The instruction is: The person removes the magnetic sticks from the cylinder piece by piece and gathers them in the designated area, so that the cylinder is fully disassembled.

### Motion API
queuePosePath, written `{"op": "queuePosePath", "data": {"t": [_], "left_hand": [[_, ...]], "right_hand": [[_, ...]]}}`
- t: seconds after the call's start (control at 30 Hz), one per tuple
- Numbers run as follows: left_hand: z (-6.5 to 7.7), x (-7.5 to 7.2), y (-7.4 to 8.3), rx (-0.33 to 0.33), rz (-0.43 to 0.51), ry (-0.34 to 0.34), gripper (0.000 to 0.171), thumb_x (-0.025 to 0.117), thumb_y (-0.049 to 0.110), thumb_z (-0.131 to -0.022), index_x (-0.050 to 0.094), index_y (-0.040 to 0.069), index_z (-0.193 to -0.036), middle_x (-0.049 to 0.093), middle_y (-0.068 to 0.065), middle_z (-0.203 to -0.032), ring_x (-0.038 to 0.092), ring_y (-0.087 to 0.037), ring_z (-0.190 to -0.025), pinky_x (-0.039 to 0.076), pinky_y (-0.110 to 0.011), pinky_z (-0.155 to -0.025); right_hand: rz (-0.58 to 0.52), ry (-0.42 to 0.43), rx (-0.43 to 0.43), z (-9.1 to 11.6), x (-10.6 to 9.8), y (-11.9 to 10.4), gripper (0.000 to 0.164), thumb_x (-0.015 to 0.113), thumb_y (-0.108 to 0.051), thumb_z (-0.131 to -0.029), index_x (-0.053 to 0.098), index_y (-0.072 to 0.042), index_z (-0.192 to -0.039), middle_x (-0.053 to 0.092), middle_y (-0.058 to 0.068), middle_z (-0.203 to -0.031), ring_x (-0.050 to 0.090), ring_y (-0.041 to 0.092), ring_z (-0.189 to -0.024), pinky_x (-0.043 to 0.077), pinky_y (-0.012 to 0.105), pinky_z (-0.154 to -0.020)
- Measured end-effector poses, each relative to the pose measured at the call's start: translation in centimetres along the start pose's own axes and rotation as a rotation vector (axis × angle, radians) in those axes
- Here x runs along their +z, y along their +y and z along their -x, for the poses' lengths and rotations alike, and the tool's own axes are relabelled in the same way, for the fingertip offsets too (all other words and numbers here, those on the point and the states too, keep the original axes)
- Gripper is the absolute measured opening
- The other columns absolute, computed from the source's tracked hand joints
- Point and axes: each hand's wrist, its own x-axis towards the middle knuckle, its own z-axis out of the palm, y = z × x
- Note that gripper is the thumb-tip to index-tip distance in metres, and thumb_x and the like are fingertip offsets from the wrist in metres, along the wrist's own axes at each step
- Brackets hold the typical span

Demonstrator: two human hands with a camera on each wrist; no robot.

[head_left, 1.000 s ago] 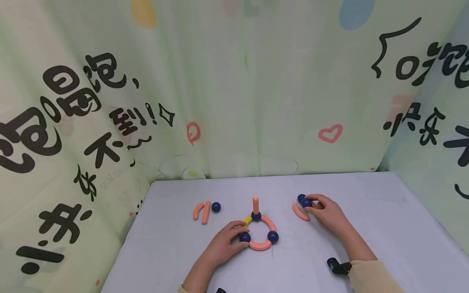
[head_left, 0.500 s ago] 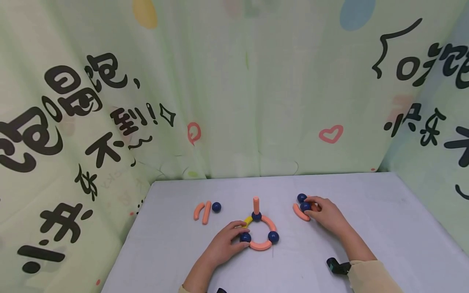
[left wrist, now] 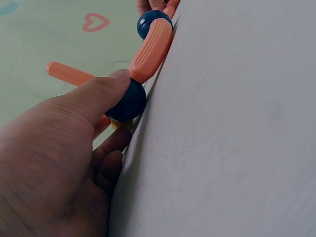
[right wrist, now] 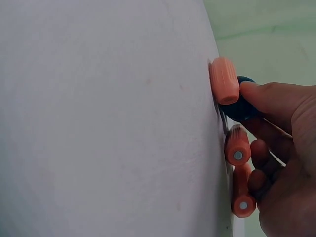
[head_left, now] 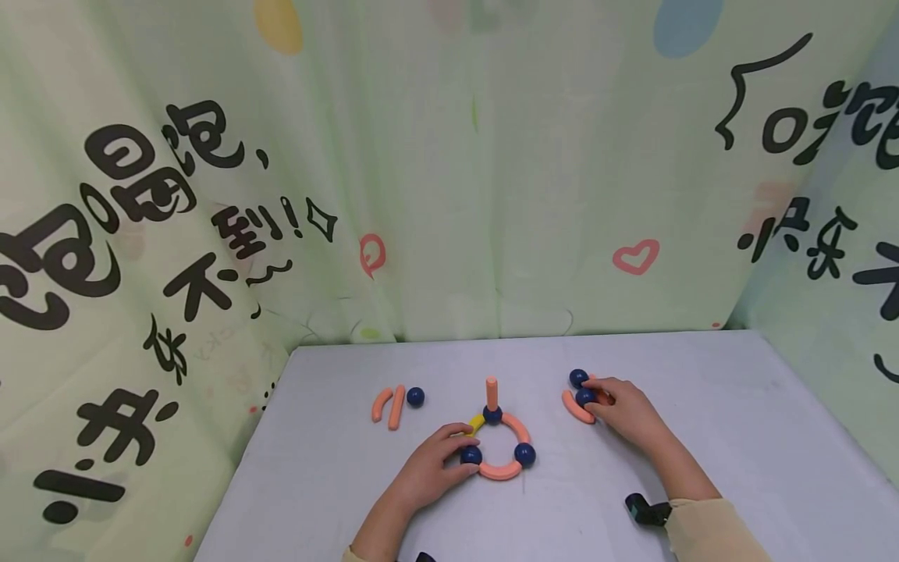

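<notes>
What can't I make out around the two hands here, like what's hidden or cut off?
Head view: the near end of the yellow stick, hidden by the left hand.
Left wrist view: most of that stick, behind the ball.
Head view: the full shape of the two sticks under the right hand, covered by its fingers.
Head view: what the black object is, cut off by the bottom edge.

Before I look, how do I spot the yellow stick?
On the pale table, find the ring by the left hand. The yellow stick is on the ring's far left side, partly behind the fingers. It's the only yellow piece; its neighbours are pink or blue.
</notes>
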Motion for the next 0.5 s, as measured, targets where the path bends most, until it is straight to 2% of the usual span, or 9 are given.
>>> {"op": "queuePosePath", "data": {"t": [0.13, 0.27, 0.4, 0.5], "left_hand": [[0.0, 0.0, 0.0, 0.002, -0.002, -0.002, 0.039, 0.068, 0.05, -0.089, 0.065, 0.036, -0.126, 0.053, 0.013, -0.141, 0.05, -0.017, -0.133, 0.044, -0.047, -0.109], [0.1, 0.0, 0.1, 0.008, 0.002, -0.003, 0.039, 0.068, 0.049, -0.089, 0.065, 0.035, -0.126, 0.052, 0.012, -0.142, 0.05, -0.018, -0.134, 0.043, -0.047, -0.109], [0.2, -0.1, 0.1, 0.019, -0.001, 0.0, 0.04, 0.068, 0.048, -0.09, 0.065, 0.035, -0.127, 0.052, 0.012, -0.142, 0.05, -0.017, -0.134, 0.043, -0.046, -0.11], [0.2, -0.2, 0.2, 0.02, 0.0, 0.002, 0.04, 0.068, 0.048, -0.09, 0.065, 0.035, -0.127, 0.052, 0.012, -0.142, 0.05, -0.017, -0.134, 0.043, -0.046, -0.11]], "right_hand": [[-0.007, 0.014, 0.0, 0.1, 0.0, 0.0, 0.04, 0.07, -0.02, -0.09, 0.065, -0.007, -0.127, 0.059, 0.024, -0.13, 0.056, 0.035, -0.107, 0.05, 0.051, -0.086], [-0.024, 0.058, -0.013, 0.1, -0.3, -0.3, 0.036, 0.068, -0.02, -0.092, 0.067, -0.008, -0.125, 0.062, 0.022, -0.128, 0.059, 0.036, -0.11, 0.051, 0.053, -0.088], [-0.052, 0.089, -0.027, 0.2, -0.6, -1.5, 0.032, 0.066, -0.022, -0.094, 0.068, -0.01, -0.123, 0.066, 0.015, -0.118, 0.059, 0.029, -0.099, 0.051, 0.043, -0.081], [-0.082, 0.076, -0.035, 0.3, -0.4, -2.8, 0.031, 0.063, -0.025, -0.096, 0.068, -0.012, -0.124, 0.067, 0.009, -0.109, 0.054, 0.022, -0.091, 0.046, 0.034, -0.073]]}}
